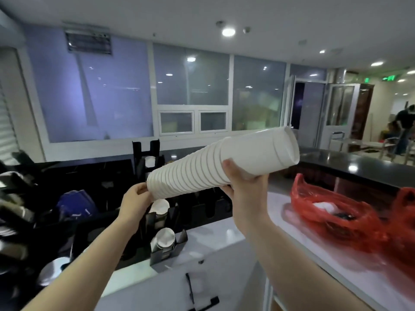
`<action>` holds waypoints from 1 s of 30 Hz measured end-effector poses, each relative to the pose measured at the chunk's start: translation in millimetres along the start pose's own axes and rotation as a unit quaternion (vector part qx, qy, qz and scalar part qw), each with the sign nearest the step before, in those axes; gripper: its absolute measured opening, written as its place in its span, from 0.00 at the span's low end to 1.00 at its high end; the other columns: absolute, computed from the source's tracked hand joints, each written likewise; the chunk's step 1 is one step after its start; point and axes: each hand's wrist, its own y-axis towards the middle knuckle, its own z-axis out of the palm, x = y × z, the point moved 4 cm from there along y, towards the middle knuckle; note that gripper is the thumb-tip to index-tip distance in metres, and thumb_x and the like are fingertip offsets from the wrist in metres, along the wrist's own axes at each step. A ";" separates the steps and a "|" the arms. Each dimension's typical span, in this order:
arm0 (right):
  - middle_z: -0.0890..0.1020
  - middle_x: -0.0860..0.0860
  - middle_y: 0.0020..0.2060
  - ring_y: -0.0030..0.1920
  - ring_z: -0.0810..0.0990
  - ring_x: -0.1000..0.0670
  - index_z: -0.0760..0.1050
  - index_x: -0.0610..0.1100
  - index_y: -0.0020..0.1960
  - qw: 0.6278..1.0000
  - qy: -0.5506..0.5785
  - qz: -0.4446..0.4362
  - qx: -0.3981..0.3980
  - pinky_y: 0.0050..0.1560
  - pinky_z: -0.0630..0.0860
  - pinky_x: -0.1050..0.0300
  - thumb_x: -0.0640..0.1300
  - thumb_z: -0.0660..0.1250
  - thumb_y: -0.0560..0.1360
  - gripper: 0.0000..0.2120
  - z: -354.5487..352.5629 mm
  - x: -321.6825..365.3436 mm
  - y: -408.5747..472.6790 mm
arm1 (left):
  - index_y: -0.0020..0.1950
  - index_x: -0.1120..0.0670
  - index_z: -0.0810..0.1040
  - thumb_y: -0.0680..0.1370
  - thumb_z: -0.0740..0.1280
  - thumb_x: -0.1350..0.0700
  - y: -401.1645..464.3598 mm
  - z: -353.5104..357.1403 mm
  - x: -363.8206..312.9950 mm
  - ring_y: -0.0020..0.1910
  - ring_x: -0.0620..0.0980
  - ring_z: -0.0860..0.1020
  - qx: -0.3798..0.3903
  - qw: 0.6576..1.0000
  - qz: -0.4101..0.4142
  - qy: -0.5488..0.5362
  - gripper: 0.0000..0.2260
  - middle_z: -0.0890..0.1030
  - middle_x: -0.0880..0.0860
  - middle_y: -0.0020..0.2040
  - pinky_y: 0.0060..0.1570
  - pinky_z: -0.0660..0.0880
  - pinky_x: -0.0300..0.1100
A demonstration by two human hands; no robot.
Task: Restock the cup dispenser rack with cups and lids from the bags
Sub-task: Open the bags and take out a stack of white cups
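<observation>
A long nested stack of white paper cups point(215, 164) lies nearly level in the air, rims to the lower left, closed base to the upper right. My right hand point(244, 182) grips the stack from below near its base end. My left hand point(134, 203) holds the rim end with fingers curled round it. Below stands the black cup dispenser rack point(166, 248), with cup stacks showing in its slots point(160, 207). A red plastic bag point(332, 212) with white items inside lies on the counter to the right.
A white counter point(224, 239) runs under my arms; a black pen-like object point(190, 288) lies on it. Dark equipment and a blue packet point(76, 205) sit at left. A second red bag point(404, 232) is at far right. A person stands far back right.
</observation>
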 end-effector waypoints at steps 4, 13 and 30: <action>0.78 0.52 0.61 0.62 0.77 0.51 0.67 0.52 0.68 1.000 0.004 -0.013 0.010 0.62 0.74 0.40 0.41 0.79 0.64 0.37 29.8 -16.4 32.8 | 0.60 0.54 0.77 0.73 0.64 0.67 30.8 -13.9 -9.7 0.43 0.46 0.80 -0.026 0.999 0.002 -0.029 0.17 0.83 0.52 0.49 0.44 0.74 0.41; 0.76 0.56 0.60 0.60 0.77 0.56 0.66 0.52 0.67 0.992 -0.055 -0.091 0.074 0.58 0.78 0.47 0.42 0.80 0.63 0.38 123.5 -65.5 124.3 | 0.46 0.51 0.78 0.76 0.60 0.64 150.8 -40.5 -28.0 0.47 0.51 0.72 0.008 0.997 -0.002 -0.076 0.11 0.77 0.55 0.46 0.46 0.68 0.43; 0.76 0.66 0.51 0.51 0.75 0.62 0.65 0.57 0.63 0.964 -0.240 -0.092 0.072 0.46 0.75 0.59 0.58 0.78 0.58 0.38 193.4 -139.4 228.8 | 0.44 0.51 0.80 0.79 0.58 0.39 272.6 -38.2 43.3 0.55 0.50 0.73 0.048 0.991 -0.122 -0.031 0.19 0.80 0.48 0.46 0.60 0.63 0.48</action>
